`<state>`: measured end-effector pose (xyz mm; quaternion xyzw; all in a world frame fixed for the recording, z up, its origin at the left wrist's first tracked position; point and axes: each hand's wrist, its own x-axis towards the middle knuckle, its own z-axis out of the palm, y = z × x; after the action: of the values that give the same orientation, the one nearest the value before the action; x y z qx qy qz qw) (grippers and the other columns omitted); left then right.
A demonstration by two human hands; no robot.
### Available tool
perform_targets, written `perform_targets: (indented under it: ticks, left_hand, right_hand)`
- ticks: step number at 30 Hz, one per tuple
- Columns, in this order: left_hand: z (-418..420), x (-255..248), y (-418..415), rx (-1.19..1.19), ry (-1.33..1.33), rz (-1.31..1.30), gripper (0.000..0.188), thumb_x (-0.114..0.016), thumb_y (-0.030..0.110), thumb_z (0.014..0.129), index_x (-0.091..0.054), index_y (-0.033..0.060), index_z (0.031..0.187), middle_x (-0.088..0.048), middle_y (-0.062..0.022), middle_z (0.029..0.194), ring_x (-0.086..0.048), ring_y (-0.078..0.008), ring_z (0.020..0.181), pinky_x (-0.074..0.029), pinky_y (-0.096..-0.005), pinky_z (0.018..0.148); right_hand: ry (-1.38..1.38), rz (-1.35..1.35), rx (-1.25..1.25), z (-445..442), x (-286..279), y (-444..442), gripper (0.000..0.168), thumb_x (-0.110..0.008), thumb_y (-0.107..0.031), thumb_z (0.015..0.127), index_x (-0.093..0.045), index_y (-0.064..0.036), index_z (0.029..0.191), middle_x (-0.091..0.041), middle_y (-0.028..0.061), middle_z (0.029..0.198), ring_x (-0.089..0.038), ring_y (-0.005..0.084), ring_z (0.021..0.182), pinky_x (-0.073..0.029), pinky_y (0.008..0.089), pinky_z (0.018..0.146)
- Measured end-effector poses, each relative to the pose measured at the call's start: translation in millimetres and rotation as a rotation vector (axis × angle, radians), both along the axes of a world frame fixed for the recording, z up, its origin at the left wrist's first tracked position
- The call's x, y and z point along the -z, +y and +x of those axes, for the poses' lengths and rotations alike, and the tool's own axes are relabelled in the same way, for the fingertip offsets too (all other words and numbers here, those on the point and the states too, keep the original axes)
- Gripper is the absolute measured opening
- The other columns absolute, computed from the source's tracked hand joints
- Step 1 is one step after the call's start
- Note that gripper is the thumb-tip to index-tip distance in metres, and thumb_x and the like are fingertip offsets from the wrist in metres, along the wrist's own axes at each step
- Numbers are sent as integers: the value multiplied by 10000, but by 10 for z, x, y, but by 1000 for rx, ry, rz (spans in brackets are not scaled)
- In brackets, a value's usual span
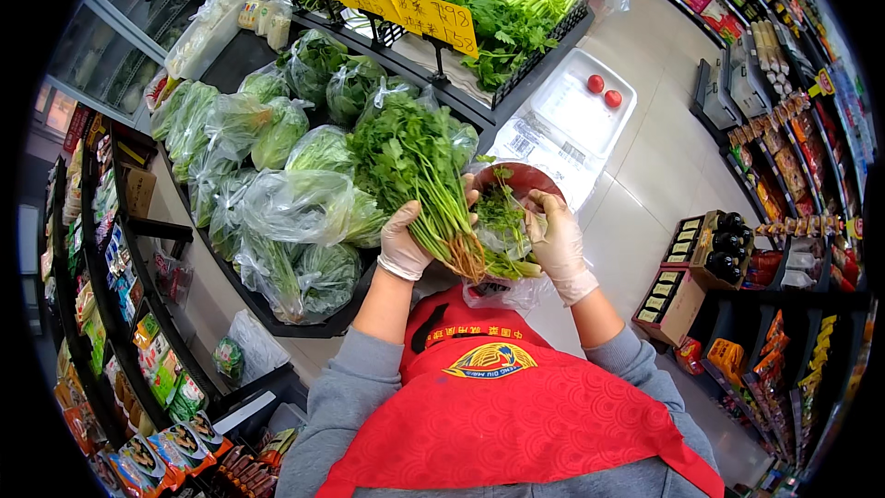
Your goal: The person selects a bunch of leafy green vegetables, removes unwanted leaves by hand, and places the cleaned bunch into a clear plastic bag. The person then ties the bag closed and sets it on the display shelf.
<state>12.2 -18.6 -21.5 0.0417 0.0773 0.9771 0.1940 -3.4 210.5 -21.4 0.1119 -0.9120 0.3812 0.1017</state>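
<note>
My gloved left hand [408, 242] is closed around the stems of a bunch of coriander [422, 173], its brown roots pointing down towards me. My gloved right hand [556, 238] is at the right of the bunch, thumb and fingertips together by a few thin green sprigs; whether it pinches one is unclear. Between and beyond the hands is a reddish-brown round container [536, 178] with loose green trimmings [501, 214] and clear plastic film in and around it. Bagged leafy vegetables [297, 187] lie to the left of the coriander.
A sloped rack [484, 100] of celery and greens with yellow handwritten price signs [435, 17] rises ahead. A white tray [581, 100] holding two small tomatoes [603, 90] lies at the right on plastic bags. Boxes of dark bottles [691, 256] and stocked shelves [774, 166] stand farther right.
</note>
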Motion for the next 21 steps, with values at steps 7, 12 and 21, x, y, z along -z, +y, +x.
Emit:
perform_targets:
  ticks: [7,12,21]
  left_hand:
    - [32,-122,158,37,60,-49,780,-599,203,811,-156,-41,1406,-250,-200,1449,-310,-340,1312,-287,-487,1068]
    - [29,-182,211,64,20,-63,849,-637,238,755,-163,-36,1404,-225,-232,1449,-295,-349,1322,-239,-456,1099]
    - [63,-156,216,-48,-18,-83,850,-653,278,713,-234,-36,1382,-324,-243,1394,-372,-365,1266,-285,-466,1077]
  right_hand:
    - [46,-158,-243,148,-680,-507,330,-700,-189,735,-583,-58,1014,-591,117,832,-587,303,832,-474,374,726]
    - [-163,-346,-196,73,-422,-454,287,-669,-105,778,-566,18,1016,-642,123,901,-640,262,822,-491,318,757]
    - [-518,-954,-224,93,-322,-419,278,-598,-99,871,-514,26,1105,-592,47,1006,-553,120,918,-446,260,836]
